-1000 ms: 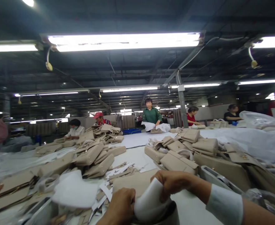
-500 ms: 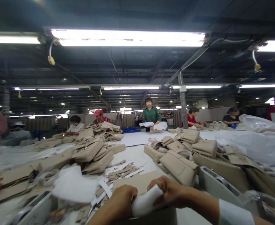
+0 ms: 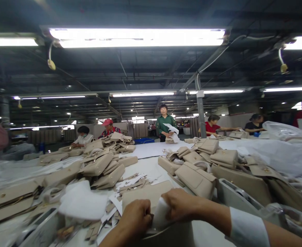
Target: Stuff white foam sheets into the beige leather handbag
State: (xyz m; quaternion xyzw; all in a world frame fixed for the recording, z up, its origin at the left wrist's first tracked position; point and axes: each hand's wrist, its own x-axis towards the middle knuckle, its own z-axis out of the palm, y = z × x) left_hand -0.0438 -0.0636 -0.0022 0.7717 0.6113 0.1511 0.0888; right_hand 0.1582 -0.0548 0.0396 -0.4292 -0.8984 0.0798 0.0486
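Observation:
Low in the middle of the view, my left hand [image 3: 136, 216] and my right hand [image 3: 180, 204] are both closed on a white wad of stuffing paper [image 3: 160, 215]. They press it into the mouth of a beige handbag [image 3: 147, 197] lying on the white table in front of me. Most of the paper is down between my hands; only a small strip shows. My right wrist wears a white sleeve cuff [image 3: 248, 229].
Heaps of beige handbags lie to the left [image 3: 101, 166] and right [image 3: 204, 161]. A loose white paper sheet [image 3: 80, 202] and cardboard scraps [image 3: 130, 187] lie near my left. A grey metal tray [image 3: 237, 197] sits at my right. Several co-workers, one in green [image 3: 165, 125], stand at the far end.
The white paper has gone deeper between my hands, so less of it shows. My hands have drawn closer together. The person in green has lifted a white sheet.

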